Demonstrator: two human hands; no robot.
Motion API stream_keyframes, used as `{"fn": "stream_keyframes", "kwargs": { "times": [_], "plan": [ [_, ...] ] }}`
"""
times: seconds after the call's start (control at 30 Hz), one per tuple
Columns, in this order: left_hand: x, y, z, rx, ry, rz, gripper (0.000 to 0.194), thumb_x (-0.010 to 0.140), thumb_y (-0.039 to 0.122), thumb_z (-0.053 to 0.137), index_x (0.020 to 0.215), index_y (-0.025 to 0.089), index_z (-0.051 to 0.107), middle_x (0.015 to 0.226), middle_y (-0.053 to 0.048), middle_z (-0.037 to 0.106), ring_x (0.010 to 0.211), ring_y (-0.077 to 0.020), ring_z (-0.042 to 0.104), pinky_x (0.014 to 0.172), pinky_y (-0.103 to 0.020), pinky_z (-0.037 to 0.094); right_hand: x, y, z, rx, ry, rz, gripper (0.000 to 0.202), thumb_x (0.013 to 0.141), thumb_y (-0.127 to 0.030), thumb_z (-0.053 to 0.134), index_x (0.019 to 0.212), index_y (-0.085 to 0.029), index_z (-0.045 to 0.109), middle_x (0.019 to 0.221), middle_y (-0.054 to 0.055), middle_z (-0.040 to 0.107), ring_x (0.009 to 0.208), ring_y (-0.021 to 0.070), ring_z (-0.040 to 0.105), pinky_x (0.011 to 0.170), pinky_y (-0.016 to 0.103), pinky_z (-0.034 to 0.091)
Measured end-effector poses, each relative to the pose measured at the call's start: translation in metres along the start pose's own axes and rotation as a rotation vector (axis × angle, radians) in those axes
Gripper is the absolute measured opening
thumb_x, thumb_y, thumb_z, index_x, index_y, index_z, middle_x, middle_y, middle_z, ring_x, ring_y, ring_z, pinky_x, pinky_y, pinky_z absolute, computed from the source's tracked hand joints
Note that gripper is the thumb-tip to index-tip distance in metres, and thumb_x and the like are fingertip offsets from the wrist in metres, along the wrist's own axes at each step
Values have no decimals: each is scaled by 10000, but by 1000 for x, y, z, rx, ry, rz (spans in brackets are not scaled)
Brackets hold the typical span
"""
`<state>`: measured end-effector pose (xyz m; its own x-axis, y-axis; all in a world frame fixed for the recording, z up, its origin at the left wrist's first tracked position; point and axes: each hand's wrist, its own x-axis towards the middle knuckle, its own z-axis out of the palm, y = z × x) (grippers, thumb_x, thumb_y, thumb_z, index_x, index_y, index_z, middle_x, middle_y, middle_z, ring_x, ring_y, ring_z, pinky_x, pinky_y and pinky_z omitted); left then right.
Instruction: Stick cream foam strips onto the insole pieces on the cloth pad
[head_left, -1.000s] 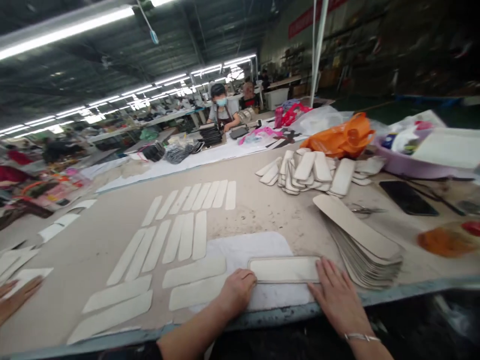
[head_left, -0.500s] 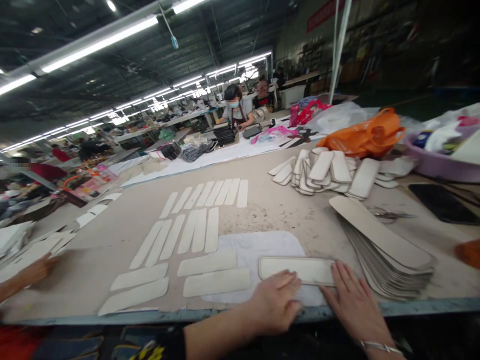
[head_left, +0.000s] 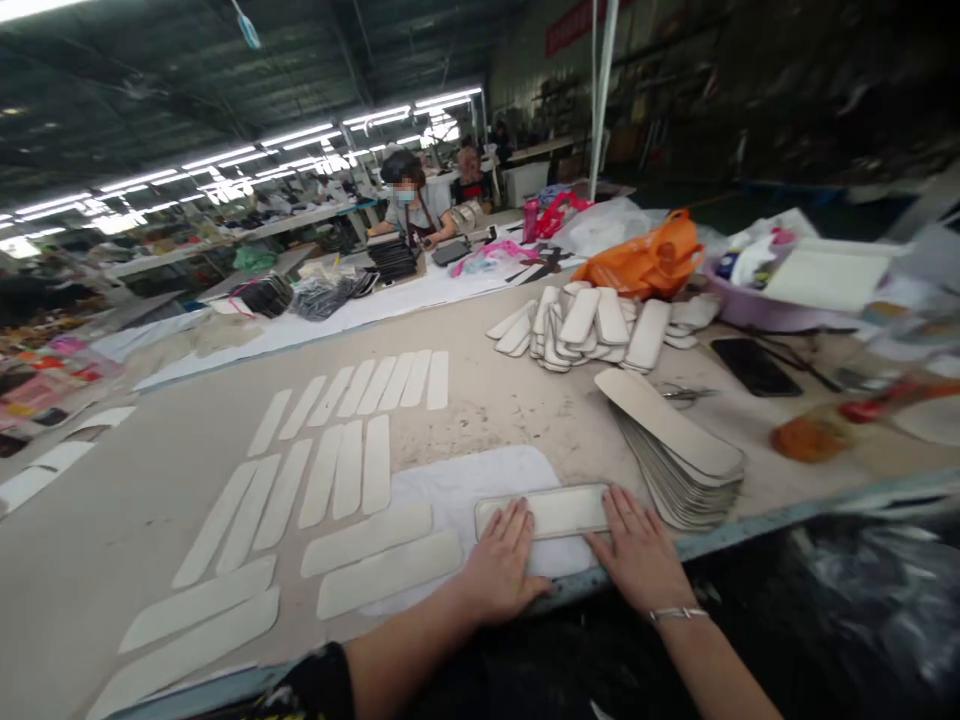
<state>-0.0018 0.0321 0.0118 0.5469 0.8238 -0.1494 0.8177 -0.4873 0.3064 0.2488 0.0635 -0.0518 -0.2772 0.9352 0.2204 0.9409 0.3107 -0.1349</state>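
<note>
A pale rectangular panel with rounded corners and a darker edge lies on a white cloth near the table's front edge. My left hand rests flat on the panel's left part, fingers stretched out. On its right end lie the fingers of my right hand, also straight, with a bracelet at the wrist. To the left, two pale strips lie crosswise, partly over the cloth. Just right of my right hand stands a fanned stack of long pale pieces.
Rows of pale strips cover the table's left middle. Behind are a heap of edged panels, an orange bag and a purple basin. Scissors and a phone lie at right. A co-worker sits across.
My left hand has gone from curled fingers beside the panel to lying flat on it. My right hand stays on the right end. The view has turned to the right.
</note>
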Motion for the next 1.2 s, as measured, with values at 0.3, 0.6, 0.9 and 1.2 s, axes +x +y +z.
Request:
{"fn": "stream_keyframes", "kwargs": {
  "times": [0.3, 0.6, 0.9, 1.2],
  "plan": [
    [-21, -43, 14, 231, 120, -20, 780, 856, 569, 445, 1420, 49, 306, 1496, -213, 246, 1397, -334, 209, 1099, -504, 301, 6, -6, -29, 122, -177, 82, 733, 898, -545, 388, 1413, -32, 290, 1496, 179, 250, 1393, 262, 201, 1135, 467, 207],
    [-17, -31, -1, 159, -28, -98, 792, 835, 517, 505, 1441, 67, 266, 1520, -183, 164, 1412, -314, 138, 1130, -496, 251, 14, -1, -17, 374, 91, 306, 593, 894, -427, 447, 1352, -55, 392, 1238, 201, 561, 1169, 301, 502, 988, 459, 421],
    [-5, -52, -16, -42, 164, -159, 577, 834, 320, 508, 1372, 142, 399, 1415, -145, 447, 1292, -251, 433, 1056, -423, 382, 35, -5, -55, 928, -41, 642, 347, 755, -494, 534, 865, -203, 689, 725, 42, 663, 739, 249, 614, 724, 368, 503],
    [10, -28, -40, -525, 24, -332, 202, 731, 310, 536, 788, 152, 649, 757, -30, 626, 777, -202, 595, 753, -329, 481, 32, 9, -98, 1344, 101, 710, 424, 659, -556, 647, 842, -175, 680, 698, -4, 584, 631, 149, 528, 588, 273, 507]
  ]
}}
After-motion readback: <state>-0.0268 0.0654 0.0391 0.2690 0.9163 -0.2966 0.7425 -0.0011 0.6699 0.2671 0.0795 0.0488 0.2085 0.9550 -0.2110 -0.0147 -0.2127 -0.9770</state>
